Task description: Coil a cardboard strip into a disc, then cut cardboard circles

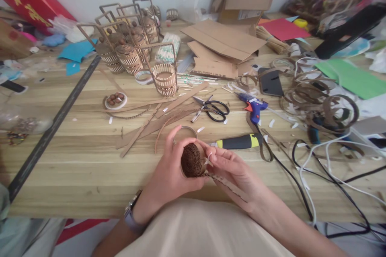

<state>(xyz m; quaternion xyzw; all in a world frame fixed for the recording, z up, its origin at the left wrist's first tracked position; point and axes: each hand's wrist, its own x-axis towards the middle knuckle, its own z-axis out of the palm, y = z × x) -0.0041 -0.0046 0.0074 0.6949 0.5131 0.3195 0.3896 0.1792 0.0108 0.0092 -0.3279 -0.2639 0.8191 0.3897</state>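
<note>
My left hand (171, 168), with a watch on its wrist, wraps round a coil of brown corrugated cardboard (192, 160), whose ridged round face is turned up. At the coil's right side my right hand (227, 162) is closed, thumb and fingertips pinching a small white strip (208, 158). A narrow cardboard strip (230, 187) trails from the coil beneath the right palm. Just beyond my hands lies a tape ring (193, 128), partly hidden by the left fingers. A utility knife (239, 141) with a black and yellow handle rests beyond the right hand.
Black-handled scissors (215, 110) and a blue glue gun (255, 106) lie farther back. Several small stick-walled baskets (129, 56) stand at back left, near a dish of brown beads (116, 99). Loose cardboard strips (340, 108) and cables (304, 180) crowd the right side.
</note>
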